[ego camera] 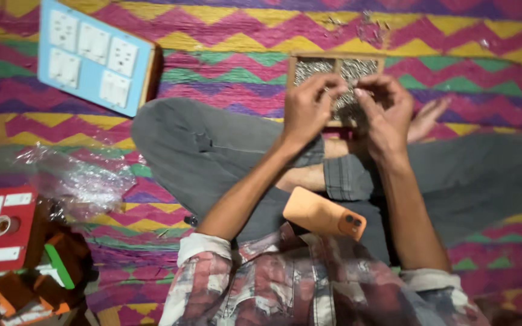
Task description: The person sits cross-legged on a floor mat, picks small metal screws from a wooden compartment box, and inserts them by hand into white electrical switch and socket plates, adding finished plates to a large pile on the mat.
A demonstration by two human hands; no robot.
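Nearest, an orange phone (324, 214) lies on the lap of grey trousers (212, 151), just above a plaid shirt (285, 284); the person sits cross-legged on a zigzag mat (225, 72) of pink, yellow and green. Both forearms reach forward; the left hand (309, 108) and the right hand (385, 111) meet over a wooden tray (293, 60) split into compartments full of small grey metal bits; the fingers of each are bunched into a pinch, though what they grip is too small to tell. By my judgement the step in hand is picking or sorting tiny pieces out of the tray; the next move calls for a fine, steady grip. To the person's left lie a red board with white switches (1, 229), crumpled clear plastic wrap (80, 178) and orange-and-green boxes (49, 271); farther off lies a pale blue board with white switches (92, 57), rectangular, on a wooden backing.
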